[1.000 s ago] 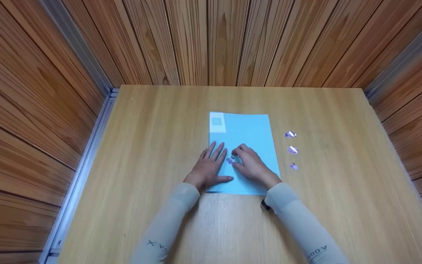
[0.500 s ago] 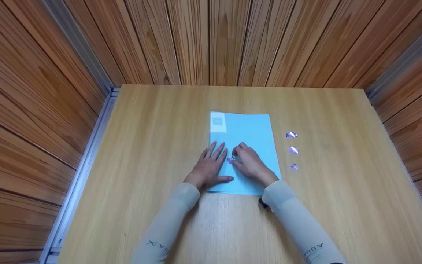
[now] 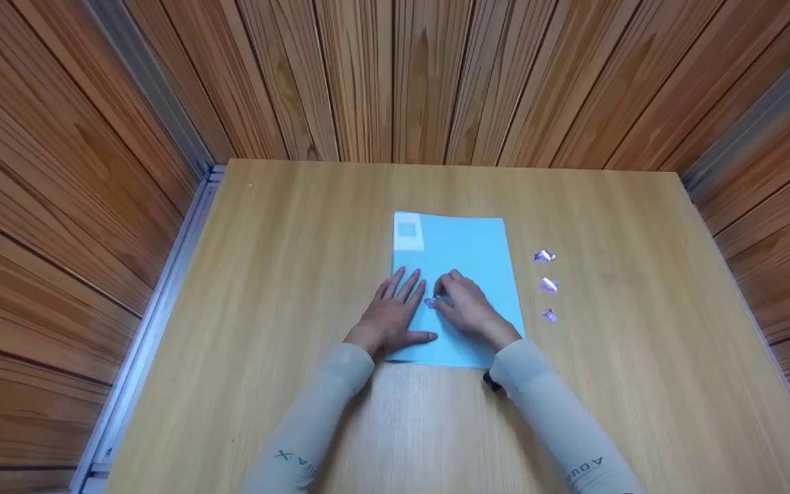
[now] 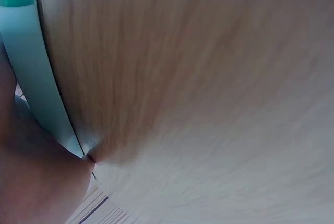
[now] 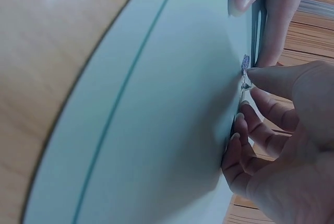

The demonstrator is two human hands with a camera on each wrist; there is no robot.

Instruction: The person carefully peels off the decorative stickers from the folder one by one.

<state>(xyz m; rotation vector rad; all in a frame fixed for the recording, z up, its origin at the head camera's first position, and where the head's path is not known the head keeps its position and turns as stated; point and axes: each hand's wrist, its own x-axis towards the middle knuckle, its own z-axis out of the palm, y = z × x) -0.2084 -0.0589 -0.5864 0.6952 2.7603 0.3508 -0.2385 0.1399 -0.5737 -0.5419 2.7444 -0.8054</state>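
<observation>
A light blue folder (image 3: 474, 247) lies on the wooden table with a pale label (image 3: 407, 231) in its upper left corner. My left hand (image 3: 388, 319) rests flat over its left side, fingers spread and thumb out to the right. Just right of those fingers, my right hand (image 3: 469, 309) pinches a small shiny purple foil piece (image 3: 430, 302) close against the cover. In the right wrist view the thumb (image 5: 274, 80) meets this foil piece, and the other fingers curl beneath. The left wrist view catches the folder's curved edge (image 4: 39, 62) beside the hand.
Three more shiny purple foil pieces, an upper one (image 3: 544, 256), a middle one (image 3: 548, 285) and a lower one (image 3: 549, 315), lie in a column right of the folder. Wood-panelled walls (image 3: 422, 82) enclose the table (image 3: 285, 240) behind and at both sides.
My right hand shifts very slightly at the foil piece, its forearm drawing a little to the left. The left hand stays in place on the folder.
</observation>
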